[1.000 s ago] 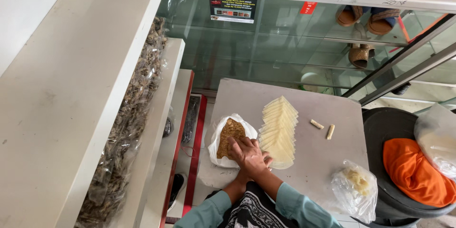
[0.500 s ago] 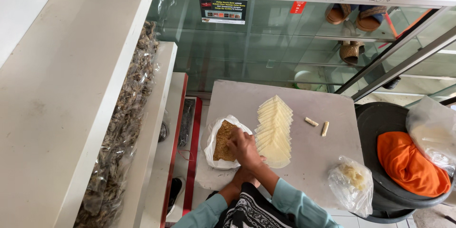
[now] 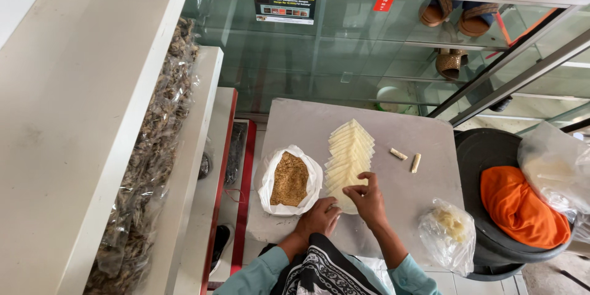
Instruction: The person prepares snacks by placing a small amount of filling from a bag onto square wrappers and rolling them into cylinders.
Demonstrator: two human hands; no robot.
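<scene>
A row of pale yellow square wrappers (image 3: 349,153) lies overlapped down the middle of the grey table (image 3: 424,196). Left of it, a white plastic bag (image 3: 270,178) stands open with brown crumbly filling (image 3: 290,179) inside. My right hand (image 3: 367,198) hovers over the nearest wrapper with its fingertips bunched together; anything between them is hidden. My left hand (image 3: 318,217) rests on the table with curled fingers, its tips touching that wrapper's near edge. Two small rolled pieces (image 3: 408,158) lie to the right of the row.
A clear plastic bag (image 3: 447,233) of pale stuff sits at the table's near right corner. A black tub (image 3: 485,153) holding an orange cloth (image 3: 522,209) stands to the right. A glass case is behind, and white shelves with bags of dried goods (image 3: 153,147) are on the left.
My right hand has left the brown filling bag and moved right, over the near end of the wrapper row. My left hand has come up beside it.
</scene>
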